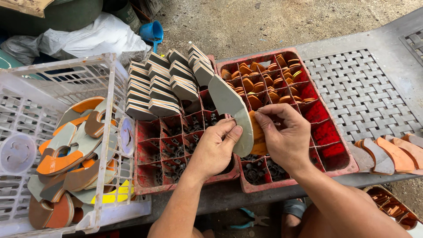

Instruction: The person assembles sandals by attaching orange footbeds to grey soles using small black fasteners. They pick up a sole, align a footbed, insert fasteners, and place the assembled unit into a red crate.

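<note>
The work sits on a grey plastic desk (365, 88) with a woven-pattern top, set outdoors on bare sandy ground (246, 22). Two red compartment crates stand side by side on it. The left crate (176, 145) carries rows of grey wedge-shaped sole blocks (163, 83) with orange stripes stacked on edge across its far half; its near cells look dark. The right crate (326, 136) holds small orange heel pieces (264, 79) in its far cells.

Above the seam between the crates, the left hand (213, 147) has its grip clamped on the lower end of a grey shoe sole (231, 110), thumb on its face, with the sole tilted up and away. The right hand (284, 134) pinches together at the sole's edge, against an orange layer behind it.

To the left, a white plastic basket (48, 79) holds orange and grey cut-out scraps (70, 154). At the desk's right edge lie curved orange and brown soles (387, 154). Beyond the desk sit a white sack (88, 35) and a blue scoop (152, 31); pliers (249, 218) lie on the ground below.
</note>
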